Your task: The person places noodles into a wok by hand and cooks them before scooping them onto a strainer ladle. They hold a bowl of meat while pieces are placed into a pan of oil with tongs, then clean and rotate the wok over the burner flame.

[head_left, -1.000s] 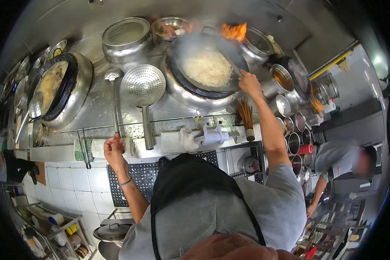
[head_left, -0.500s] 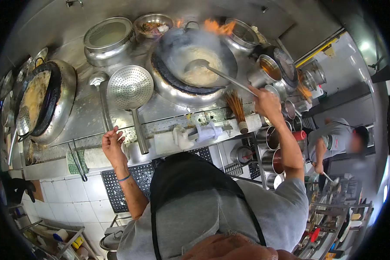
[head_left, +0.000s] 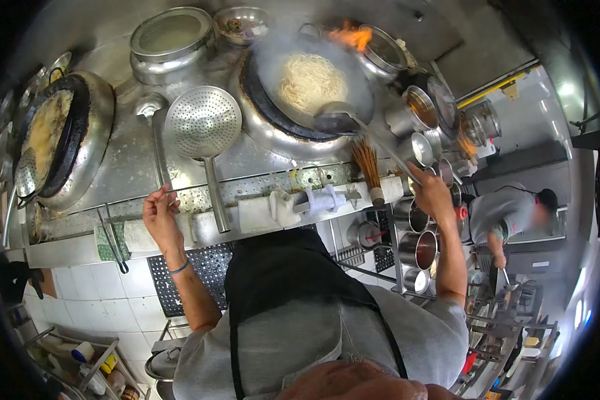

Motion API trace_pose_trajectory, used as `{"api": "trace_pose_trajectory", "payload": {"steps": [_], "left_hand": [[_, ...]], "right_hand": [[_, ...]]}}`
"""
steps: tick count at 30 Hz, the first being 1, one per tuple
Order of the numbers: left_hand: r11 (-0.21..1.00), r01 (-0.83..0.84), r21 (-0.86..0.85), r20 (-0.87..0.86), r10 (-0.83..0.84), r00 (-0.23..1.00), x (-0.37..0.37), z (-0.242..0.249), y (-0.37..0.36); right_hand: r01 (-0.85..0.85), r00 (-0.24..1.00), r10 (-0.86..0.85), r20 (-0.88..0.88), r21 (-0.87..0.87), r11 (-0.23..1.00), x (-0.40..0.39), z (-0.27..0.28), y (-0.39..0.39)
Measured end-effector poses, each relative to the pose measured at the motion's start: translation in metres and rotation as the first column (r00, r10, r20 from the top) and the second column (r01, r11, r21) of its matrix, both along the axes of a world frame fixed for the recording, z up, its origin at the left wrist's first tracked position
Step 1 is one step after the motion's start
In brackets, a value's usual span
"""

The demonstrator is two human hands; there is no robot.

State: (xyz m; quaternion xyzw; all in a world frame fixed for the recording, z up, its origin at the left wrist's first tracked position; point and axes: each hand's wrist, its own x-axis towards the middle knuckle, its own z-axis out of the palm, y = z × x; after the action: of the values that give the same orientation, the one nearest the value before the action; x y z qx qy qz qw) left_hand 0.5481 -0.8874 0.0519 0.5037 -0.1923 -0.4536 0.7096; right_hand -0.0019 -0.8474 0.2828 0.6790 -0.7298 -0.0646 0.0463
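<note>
My right hand (head_left: 435, 195) is closed around the handle of a long metal ladle (head_left: 387, 148). The ladle's bowl lies at the near right side of a steaming wok (head_left: 273, 103), beside a mound of pale noodles (head_left: 313, 83). My left hand (head_left: 161, 212) hovers over the counter's front edge, its fingers loosely curled with gaps between them and nothing visible in them. Its fingertips are close to the handle end of a second ladle (head_left: 159, 143) resting on the steel stove top. Just right of that ladle lies a perforated strainer (head_left: 203, 123), its handle reaching over the front ledge.
Flames (head_left: 351, 37) rise behind the wok. A second wok (head_left: 63, 143) of bubbling liquid stands left, with a skimmer (head_left: 27, 175) in it. A bamboo brush (head_left: 367, 170), white cloths (head_left: 283, 208) and tongs (head_left: 117, 243) lie along the front. Another person (head_left: 510, 217) works at right.
The ladle's bowl has moved from over the noodles to the wok's near right side, and my right hand has drawn back. The noodles sit higher in the wok. My left hand has shifted slightly left.
</note>
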Motion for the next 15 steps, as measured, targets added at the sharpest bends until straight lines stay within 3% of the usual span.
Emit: {"api": "trace_pose_trajectory", "payload": {"steps": [3, 7, 10, 15], "left_hand": [[0.999, -0.019, -0.039, -0.009, 0.018, 1.000, -0.001, 0.007, 0.002], [0.993, -0.106, -0.042, 0.022, 0.107, 0.994, -0.004, 0.019, 0.019], [0.984, -0.172, -0.039, 0.112, 0.176, 0.978, -0.013, 0.029, 0.039], [0.974, -0.227, 0.019, 0.111, 0.224, 0.968, -0.045, 0.015, 0.059]], "right_hand": [[0.074, 0.996, -0.071, -0.047, 0.073, 0.995, 0.011, -0.038, -0.044], [0.096, 0.994, -0.097, -0.052, -0.025, 0.995, 0.037, -0.062, -0.095], [0.097, 0.995, -0.096, 0.020, -0.031, 0.995, 0.035, -0.079, -0.132], [0.010, 0.983, 0.016, 0.182, -0.139, 0.990, 0.019, -0.114, -0.155]]}}
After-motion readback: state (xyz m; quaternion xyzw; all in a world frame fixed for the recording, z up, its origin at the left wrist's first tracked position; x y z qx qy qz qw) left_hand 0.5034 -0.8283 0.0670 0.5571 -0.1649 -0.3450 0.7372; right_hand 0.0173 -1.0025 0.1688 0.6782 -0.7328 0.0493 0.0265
